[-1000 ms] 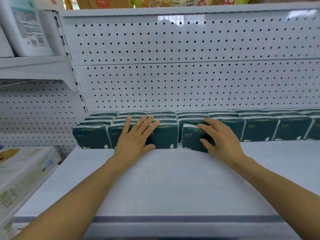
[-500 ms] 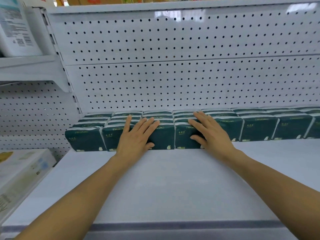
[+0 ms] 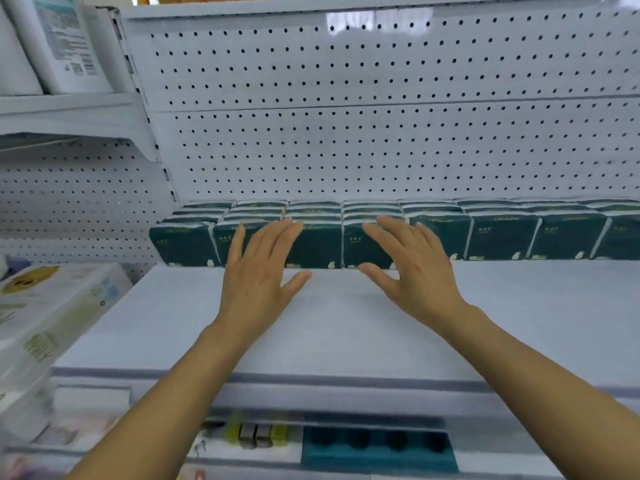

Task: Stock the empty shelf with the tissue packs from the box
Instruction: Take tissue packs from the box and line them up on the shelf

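Observation:
Dark green tissue packs (image 3: pixel 502 237) stand in rows several deep along the back of the white shelf (image 3: pixel 346 327), against the pegboard wall. My left hand (image 3: pixel 259 271) is spread flat with straight fingers in front of the packs left of centre. My right hand (image 3: pixel 412 268) is also spread, with straight fingers in front of the pack (image 3: pixel 356 244) just right of centre. Whether the fingertips touch the packs is unclear. Neither hand holds anything. The box is not in view.
A white pegboard wall (image 3: pixel 381 150) backs the shelf. A neighbouring shelf (image 3: pixel 69 112) at upper left carries white packages (image 3: pixel 65 43). White boxed goods (image 3: pixel 45 313) sit at lower left. Below the shelf's front edge a lower shelf shows small coloured items (image 3: pixel 259 434) and a blue tray (image 3: pixel 377 448).
The right-hand pack went from sticking out to level with the front row. Both hands have since drawn back a little from the packs, fingers still spread. The view has tilted down.

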